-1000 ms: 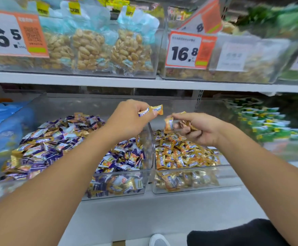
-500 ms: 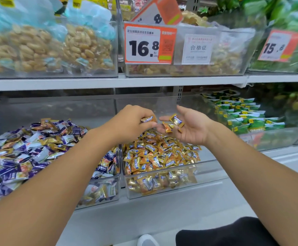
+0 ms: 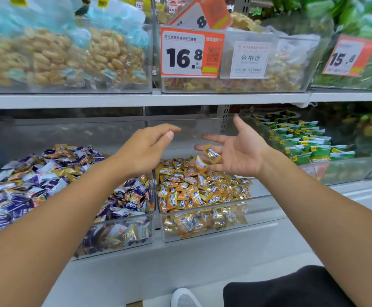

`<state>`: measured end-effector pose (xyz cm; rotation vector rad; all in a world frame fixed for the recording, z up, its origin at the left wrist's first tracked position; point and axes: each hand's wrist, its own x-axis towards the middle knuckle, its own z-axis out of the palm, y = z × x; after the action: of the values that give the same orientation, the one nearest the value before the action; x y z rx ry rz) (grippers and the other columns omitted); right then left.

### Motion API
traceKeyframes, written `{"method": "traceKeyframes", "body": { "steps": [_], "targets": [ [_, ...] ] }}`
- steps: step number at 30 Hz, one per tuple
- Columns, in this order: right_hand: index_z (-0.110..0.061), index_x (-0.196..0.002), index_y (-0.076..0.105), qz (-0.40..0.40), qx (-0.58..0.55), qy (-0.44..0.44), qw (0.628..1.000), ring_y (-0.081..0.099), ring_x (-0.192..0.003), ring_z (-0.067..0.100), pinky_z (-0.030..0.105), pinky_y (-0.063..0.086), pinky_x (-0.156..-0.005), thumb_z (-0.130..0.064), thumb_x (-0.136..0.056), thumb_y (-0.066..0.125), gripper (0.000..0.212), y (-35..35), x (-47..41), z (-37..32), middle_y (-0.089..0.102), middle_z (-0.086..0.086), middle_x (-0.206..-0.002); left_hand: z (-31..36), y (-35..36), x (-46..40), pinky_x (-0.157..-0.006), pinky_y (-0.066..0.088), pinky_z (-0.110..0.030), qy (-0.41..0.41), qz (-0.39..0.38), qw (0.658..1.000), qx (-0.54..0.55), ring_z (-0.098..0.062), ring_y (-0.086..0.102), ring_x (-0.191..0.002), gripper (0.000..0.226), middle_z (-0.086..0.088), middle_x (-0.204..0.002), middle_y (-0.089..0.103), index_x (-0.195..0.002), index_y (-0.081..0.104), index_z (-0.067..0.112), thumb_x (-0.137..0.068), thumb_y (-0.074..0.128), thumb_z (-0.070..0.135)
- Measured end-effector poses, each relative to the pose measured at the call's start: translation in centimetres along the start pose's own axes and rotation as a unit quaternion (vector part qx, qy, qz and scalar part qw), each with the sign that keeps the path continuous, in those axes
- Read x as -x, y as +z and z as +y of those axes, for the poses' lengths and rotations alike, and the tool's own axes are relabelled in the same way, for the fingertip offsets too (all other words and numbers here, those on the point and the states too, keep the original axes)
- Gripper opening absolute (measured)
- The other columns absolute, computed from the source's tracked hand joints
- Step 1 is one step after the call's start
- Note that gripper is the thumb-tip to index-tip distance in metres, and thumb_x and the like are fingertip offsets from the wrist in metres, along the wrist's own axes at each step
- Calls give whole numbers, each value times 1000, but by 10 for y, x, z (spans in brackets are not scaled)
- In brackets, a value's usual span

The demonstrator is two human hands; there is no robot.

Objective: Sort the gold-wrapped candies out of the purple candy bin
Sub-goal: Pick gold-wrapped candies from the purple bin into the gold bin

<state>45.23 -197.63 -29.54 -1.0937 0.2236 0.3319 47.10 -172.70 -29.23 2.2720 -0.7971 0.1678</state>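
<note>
The purple candy bin (image 3: 123,231) is a clear box at lower left, heaped with purple-wrapped candies and some gold ones mixed in. To its right stands the gold candy bin (image 3: 202,233), full of gold-wrapped candies. My left hand (image 3: 149,149) hovers over the divide between the bins, fingers straight and holding nothing. My right hand (image 3: 238,151) is spread palm-up above the gold bin. One gold candy (image 3: 212,153) lies at its fingers and another gold candy (image 3: 199,162) is falling just below them.
A white shelf edge (image 3: 202,99) runs above the bins, bearing clear boxes of peanuts and an orange price tag (image 3: 191,54). A bin of green-wrapped packets (image 3: 302,140) sits to the right. My dark trouser leg (image 3: 280,286) and a shoe show at the bottom.
My left hand let go of the gold candy it pinched and opened. My right hand opened flat, and its gold candies are dropping toward the gold bin. The view shifted right.
</note>
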Motion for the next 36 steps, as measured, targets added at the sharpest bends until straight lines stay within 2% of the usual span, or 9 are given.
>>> {"method": "traceKeyframes", "body": {
  "steps": [4,7,10,13,15,19,22,30,36],
  "targets": [
    [-18,-131,61,48,276,-28,960,60,-117,27,49,31,-105,-78,-91,29,79,27,12,0,67,8,-129,-21,-23,24,-83,37,-9,-8,62,998,-8,-1,55,-100,32,16,-125,58,-133,58,29,-106,40,26],
    [-19,-99,74,96,587,-229,771,67,-82,8,28,50,-84,-39,-98,56,27,74,30,11,75,-1,-98,-47,-37,41,-94,38,-25,-28,22,995,-93,-10,55,-115,33,10,-131,57,-132,58,26,-100,54,28],
    [-21,-92,75,-29,675,-426,601,63,-77,6,23,49,-73,-19,-90,64,11,138,38,37,72,-10,-85,-66,-48,56,-90,38,-27,-17,-31,986,-166,-18,58,-113,28,5,-123,62,-120,64,25,-92,66,30],
    [-23,-111,73,-136,755,-358,532,63,-95,15,32,49,-85,-24,-90,69,21,183,16,62,71,-3,-105,-78,-73,70,-80,39,-28,-45,-78,980,-175,-17,57,-99,15,16,-100,59,-87,56,44,-86,68,35],
    [-27,-131,63,-191,818,-235,489,56,-115,19,33,46,-96,-33,-90,72,43,195,-2,74,62,-1,-129,-93,-95,77,-89,46,-31,-97,-123,971,-180,-11,55,-110,13,20,-116,57,-91,57,53,-84,66,47],
    [-31,-137,53,-235,830,-96,497,51,-116,21,38,46,-98,-39,-79,82,65,192,-24,78,51,-4,-130,-109,-105,91,-112,34,-29,-121,-183,955,-197,-4,42,-135,39,21,-141,48,-115,64,47,-79,70,59],
    [-25,-135,57,-210,869,-120,433,55,-116,25,35,47,-92,-32,-81,81,59,197,-42,86,58,-1,-126,-116,-102,109,-117,28,-29,-109,-165,964,-180,0,36,-138,86,22,-150,39,-124,63,41,-53,60,90],
    [-14,-105,71,-25,908,-197,370,66,-92,33,43,58,-80,-22,-81,74,25,194,-84,59,70,8,-97,-143,-111,118,-94,46,-35,-56,-71,974,-206,-14,58,-101,24,11,-104,62,-83,57,36,-77,79,45],
    [-31,-100,75,-218,815,-179,506,61,-72,-1,21,48,-67,-39,-73,86,31,230,-47,77,69,-14,-80,-151,-110,111,-94,41,-31,-59,7,972,-226,-13,53,-109,42,8,-116,60,-117,62,29,-79,80,37]
  ]
}}
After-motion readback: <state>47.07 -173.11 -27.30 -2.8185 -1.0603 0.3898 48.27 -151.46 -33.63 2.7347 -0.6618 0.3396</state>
